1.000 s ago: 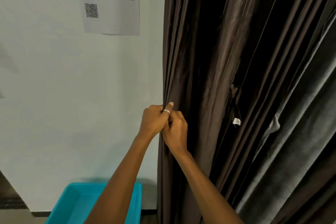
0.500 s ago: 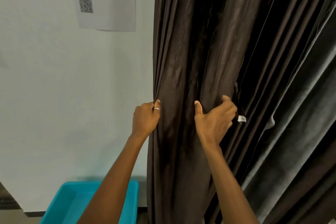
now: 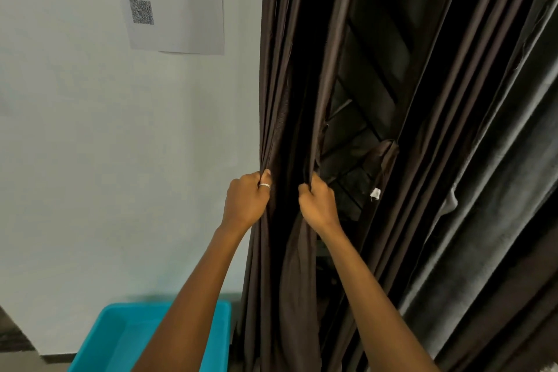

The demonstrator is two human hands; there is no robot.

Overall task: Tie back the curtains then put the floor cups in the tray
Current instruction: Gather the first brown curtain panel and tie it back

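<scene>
White wall (image 3: pixel 90 160) on left, printed sheet with QR code (image 3: pixel 178 9) stuck high on it. Brown curtain (image 3: pixel 302 69) hangs at wall edge, centre frame. Left grip (image 3: pixel 246 204), ring on finger, curled round curtain's outer folds. Right grip (image 3: pixel 317 205) fisted on next bunch of folds just beside it, not touching. Dark slatted panel (image 3: pixel 368 93) shows through parted folds. Turquoise tray (image 3: pixel 102 341) low against wall, lower left, under left forearm.

Curtain (image 3: pixel 290 251): thin brown cloth with a faint satin sheen, creased. Right of the right hand (image 3: pixel 317 205), drape (image 3: pixel 483 220): thicker grey cloth, velvety. Ring (image 3: pixel 264 185) on the left hand (image 3: pixel 246 204): polished silvery metal. Below it, tray (image 3: pixel 102 338): smooth turquoise plastic, slightly glossy. Above-left, sheet (image 3: pixel 181 24): matt white paper on a smooth matt wall (image 3: pixel 90 160).
</scene>
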